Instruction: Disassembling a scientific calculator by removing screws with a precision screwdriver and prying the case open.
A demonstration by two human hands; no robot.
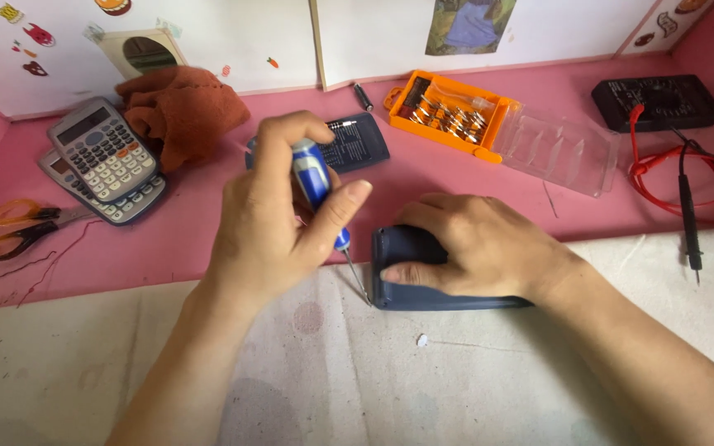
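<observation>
We grasp the screwdriver [317, 186] in the left hand [278, 215], fingers clenched around its smooth blue-and-white handle and the thumb pressed along the lower barrel. The thin metal shaft slopes down toward 5 o'clock, and its tip meets the near left corner of the dark blue casing [411, 277].

The right hand [477, 248] lies flat on top of that casing, fingers curled over its left end, pinning it down. The casing is a rounded rectangular shell of matte plastic, at the centre of the work area, resting on a pale, faintly stained cloth [456, 380] where the cloth meets the pink table [183, 239].

At 12 o'clock from the left hand lies a dark rectangular panel [357, 142] with fine pale markings, and just past it a small black cylinder [363, 97]. At 1 o'clock sits an orange bit case [448, 111] with rows of metallic bits, its clear ribbed lid [559, 153] hinged open to the right. At 2 o'clock a black multimeter [659, 101] rests with red and black leads [679, 177] looped beside it.

At 11 o'clock a crumpled rust-brown cloth [183, 111] lies against the wall. At 10 o'clock two grey calculators [105, 158] are stacked, one overlapping the other. At 9 o'clock lie orange-handled scissors [14, 227]. A small white fleck [421, 339] lies on the cloth at 6 o'clock from the casing.
</observation>
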